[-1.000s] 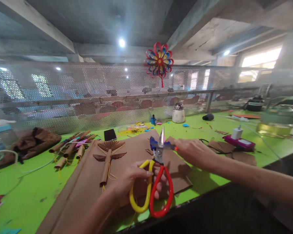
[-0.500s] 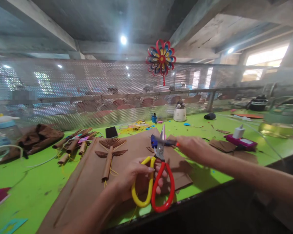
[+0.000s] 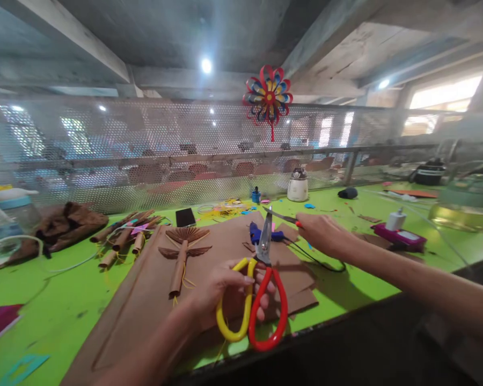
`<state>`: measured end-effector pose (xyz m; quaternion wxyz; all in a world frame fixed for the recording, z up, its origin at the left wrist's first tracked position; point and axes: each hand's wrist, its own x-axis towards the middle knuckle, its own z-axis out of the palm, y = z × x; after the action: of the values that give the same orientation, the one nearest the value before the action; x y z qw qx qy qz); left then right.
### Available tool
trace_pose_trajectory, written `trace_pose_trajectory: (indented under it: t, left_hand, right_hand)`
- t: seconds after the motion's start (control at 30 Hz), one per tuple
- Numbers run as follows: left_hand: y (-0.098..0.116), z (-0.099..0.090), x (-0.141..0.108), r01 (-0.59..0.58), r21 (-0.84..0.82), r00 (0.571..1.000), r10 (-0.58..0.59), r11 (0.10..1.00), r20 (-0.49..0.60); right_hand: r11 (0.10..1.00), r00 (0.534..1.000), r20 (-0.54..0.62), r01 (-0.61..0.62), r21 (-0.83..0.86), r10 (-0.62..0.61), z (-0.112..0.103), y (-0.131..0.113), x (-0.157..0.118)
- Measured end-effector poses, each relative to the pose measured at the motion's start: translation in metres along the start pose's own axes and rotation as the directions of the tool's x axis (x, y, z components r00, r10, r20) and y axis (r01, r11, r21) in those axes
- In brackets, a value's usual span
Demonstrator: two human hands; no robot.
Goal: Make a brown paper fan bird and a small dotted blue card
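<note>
Large scissors with one yellow and one red handle (image 3: 279, 308) are in my left hand (image 3: 229, 289), its fingers wrapped round the handles, blades pointing up and away. My right hand (image 3: 320, 233) is closed on a tool with a thin metal blade and a red part (image 3: 287, 217), whose tip lies at the scissors' blade tips. Behind the blades a blue glue gun (image 3: 257, 234) rests on brown paper (image 3: 132, 300). To the left on that paper lies a brown paper figure (image 3: 180, 265) with pleated fans and yellow string.
Rolled brown tubes (image 3: 123, 238), a crumpled brown bag (image 3: 74, 228) and a black phone (image 3: 185, 217) lie at the left and back of the green table (image 3: 64, 311). A white bottle (image 3: 297, 186) stands behind. Purple box (image 3: 398, 237) and glass jug (image 3: 462, 206) are right.
My right hand has moved slightly right, and its tool now shows more clearly across the scissors' tips. My left hand and the scissors have hardly moved.
</note>
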<state>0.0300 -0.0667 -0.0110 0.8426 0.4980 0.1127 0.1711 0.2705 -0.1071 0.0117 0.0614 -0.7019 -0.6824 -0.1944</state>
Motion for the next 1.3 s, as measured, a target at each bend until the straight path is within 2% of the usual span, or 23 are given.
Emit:
trace_pose_trajectory:
  t: [0.13, 0.23, 0.37, 0.43, 0.5, 0.57, 0.67, 0.77, 0.83, 1.0, 1.03, 1.07, 1.1, 1.13, 1.23, 1.3]
  left_hand:
    - [0.001, 0.000, 0.000, -0.009, -0.008, 1.000, 0.009, 1.000, -0.026]
    - [0.002, 0.001, -0.001, 0.003, -0.027, 0.999, -0.004, 1.000, -0.042]
    - [0.005, -0.001, -0.003, 0.002, -0.017, 0.999, -0.003, 1.000, -0.053]
    - [0.006, -0.003, -0.004, -0.001, -0.036, 0.999, 0.000, 0.999, -0.048]
    - [0.006, -0.005, -0.004, -0.025, -0.049, 0.999, 0.023, 0.999, -0.032]
    - [0.006, -0.007, -0.004, -0.072, -0.024, 0.997, 0.072, 0.997, 0.001]
    - [0.005, -0.010, -0.003, -0.114, 0.013, 0.993, 0.113, 0.993, 0.042]
    - [0.004, -0.014, -0.001, -0.099, -0.010, 0.995, 0.099, 0.995, 0.021]
    - [0.003, -0.017, 0.000, -0.095, -0.035, 0.995, 0.095, 0.995, 0.003]
    - [0.001, -0.018, 0.002, -0.081, -0.086, 0.997, 0.082, 0.993, 0.011]
    - [0.000, -0.016, 0.002, -0.082, -0.093, 0.997, 0.083, 0.992, 0.005]
    - [0.000, -0.014, 0.003, -0.088, -0.097, 0.996, 0.088, 0.991, -0.006]
    - [0.000, -0.011, 0.003, -0.093, -0.097, 0.996, 0.091, 0.991, -0.019]
    - [-0.001, -0.009, 0.003, -0.094, -0.096, 0.995, 0.092, 0.991, -0.030]
    - [-0.001, -0.005, 0.002, -0.086, -0.080, 0.996, 0.083, 0.993, -0.040]
    - [-0.001, -0.005, 0.002, -0.075, -0.067, 0.997, 0.073, 0.995, -0.034]
  right_hand:
    - [0.993, 0.993, 0.009, 0.118, -0.012, -0.118, 0.003, -0.002, 0.000]
    - [1.000, 1.000, 0.003, -0.011, -0.026, 0.011, 0.000, 0.007, 0.005]
    - [0.984, 0.983, -0.047, -0.176, -0.027, 0.175, 0.002, 0.035, 0.018]
    - [0.957, 0.957, -0.017, -0.291, 0.008, 0.291, 0.012, 0.052, 0.028]
    - [0.923, 0.924, 0.062, -0.382, 0.051, 0.378, 0.029, 0.068, 0.041]
    - [0.907, 0.908, 0.103, -0.414, 0.079, 0.406, 0.047, 0.080, 0.056]
    - [0.898, 0.910, 0.111, -0.412, 0.153, 0.398, 0.066, 0.089, 0.079]
    - [0.884, 0.918, 0.056, -0.393, 0.252, 0.393, 0.072, 0.086, 0.092]
    - [0.871, 0.923, 0.004, -0.364, 0.331, 0.384, 0.070, 0.077, 0.092]
    - [0.803, 0.955, -0.093, -0.182, 0.567, 0.282, 0.047, 0.021, 0.066]
    - [0.758, 0.964, -0.103, -0.126, 0.640, 0.246, 0.039, 0.008, 0.059]
    - [0.599, 0.965, -0.134, -0.029, 0.800, 0.226, 0.032, -0.004, 0.052]
    - [0.460, 0.966, -0.152, 0.040, 0.887, 0.209, 0.023, -0.015, 0.046]
    - [0.360, 0.967, -0.155, 0.075, 0.930, 0.201, 0.016, -0.025, 0.041]
    - [0.156, 0.983, -0.073, 0.046, 0.987, 0.166, 0.001, -0.044, 0.034]
    - [0.010, 0.991, 0.001, -0.002, 1.000, 0.132, 0.000, -0.051, 0.035]
